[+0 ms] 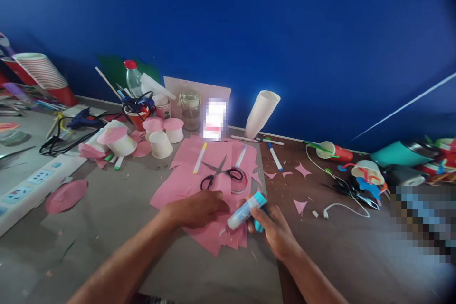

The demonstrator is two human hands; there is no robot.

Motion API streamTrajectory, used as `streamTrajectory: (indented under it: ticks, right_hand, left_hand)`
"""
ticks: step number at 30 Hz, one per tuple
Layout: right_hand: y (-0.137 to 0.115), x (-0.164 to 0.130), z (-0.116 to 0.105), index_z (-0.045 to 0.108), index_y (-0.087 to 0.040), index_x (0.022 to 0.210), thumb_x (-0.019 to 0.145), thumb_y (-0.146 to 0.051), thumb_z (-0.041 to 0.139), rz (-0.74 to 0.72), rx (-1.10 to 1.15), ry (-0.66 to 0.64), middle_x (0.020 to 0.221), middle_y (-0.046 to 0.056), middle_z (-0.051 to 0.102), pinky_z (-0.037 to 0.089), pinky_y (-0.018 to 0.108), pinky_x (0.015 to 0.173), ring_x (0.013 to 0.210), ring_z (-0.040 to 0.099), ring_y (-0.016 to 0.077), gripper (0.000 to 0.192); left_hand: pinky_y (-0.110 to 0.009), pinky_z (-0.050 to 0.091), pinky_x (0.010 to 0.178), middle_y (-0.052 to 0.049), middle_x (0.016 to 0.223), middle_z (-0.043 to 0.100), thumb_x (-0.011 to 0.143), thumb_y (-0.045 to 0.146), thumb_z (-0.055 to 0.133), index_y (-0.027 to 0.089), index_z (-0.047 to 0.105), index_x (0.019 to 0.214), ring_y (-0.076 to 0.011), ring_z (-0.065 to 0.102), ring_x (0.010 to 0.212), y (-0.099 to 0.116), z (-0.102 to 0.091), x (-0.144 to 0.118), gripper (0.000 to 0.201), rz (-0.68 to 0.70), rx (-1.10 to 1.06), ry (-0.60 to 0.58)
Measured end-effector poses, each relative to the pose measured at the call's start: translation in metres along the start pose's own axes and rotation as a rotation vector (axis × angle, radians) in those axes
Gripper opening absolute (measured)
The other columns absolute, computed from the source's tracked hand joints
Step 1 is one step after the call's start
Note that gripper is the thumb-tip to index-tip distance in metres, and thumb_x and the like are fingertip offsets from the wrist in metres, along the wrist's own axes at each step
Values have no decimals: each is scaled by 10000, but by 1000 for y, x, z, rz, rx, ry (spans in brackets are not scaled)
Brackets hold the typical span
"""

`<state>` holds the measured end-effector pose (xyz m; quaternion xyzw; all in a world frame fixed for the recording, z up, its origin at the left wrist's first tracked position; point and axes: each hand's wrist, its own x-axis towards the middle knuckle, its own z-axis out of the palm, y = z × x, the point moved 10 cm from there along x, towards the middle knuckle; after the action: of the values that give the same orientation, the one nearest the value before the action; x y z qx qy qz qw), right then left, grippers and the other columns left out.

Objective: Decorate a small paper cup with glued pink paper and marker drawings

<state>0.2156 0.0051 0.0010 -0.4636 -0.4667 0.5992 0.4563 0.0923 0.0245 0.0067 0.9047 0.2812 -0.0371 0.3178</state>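
My right hand is closed around a glue stick with a teal base, tilted so its pale end points down to the left. A second teal piece, seemingly its cap, shows under the thumb of that hand. My left hand rests over a pile of pink paper, its fingers curled together; whatever they hold is hidden. Just beyond the hands, scissors with black handles lie spread on the paper. A yellow marker and a blue marker lie near them.
Paper cups, some topped with pink paper, stand at left behind a power strip. A cup stack leans by the blue wall. Pink scraps, a white cable and a teal bottle lie at right.
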Motion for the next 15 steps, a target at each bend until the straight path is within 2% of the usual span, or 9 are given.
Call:
streamTrajectory:
  ticks: [3,7,9,12,15]
  right_hand:
    - [0,0,2,682,-187,929,858,-612,673,-37,-116,-28,708,16,653,466,273,549,538,547,141,430]
    - [-6,-5,10,678,-195,987,872,-555,674,-140,-311,-36,841,49,704,515,303,673,703,622,188,378]
    - [-5,-7,18,668,-195,1006,884,-527,668,-140,-368,-79,885,58,710,517,309,721,767,632,198,354]
    - [5,-10,32,633,-199,963,897,-535,656,-42,-308,-193,768,13,660,488,275,636,655,586,154,343]
    - [14,-12,39,608,-206,945,852,-594,694,78,-100,-264,672,-28,613,448,249,533,529,534,121,408]
  left_hand:
    - [-326,481,996,-72,1216,714,937,148,573,237,674,1240,-246,632,1154,2,-2,0,331,30,-48,18]
    - [-302,495,906,-72,1130,697,943,160,544,231,693,1173,-234,658,1043,0,-1,1,283,5,-33,9]
    - [-283,493,847,-61,1063,680,940,172,542,225,704,1096,-223,657,983,-1,-2,0,231,-2,-21,11]
    - [-257,479,792,-38,991,654,929,174,547,225,703,989,-200,648,919,2,-4,0,175,26,-39,22]
    - [-260,479,806,-38,999,660,923,159,548,226,700,1015,-201,648,933,4,-5,-1,190,37,-36,24]
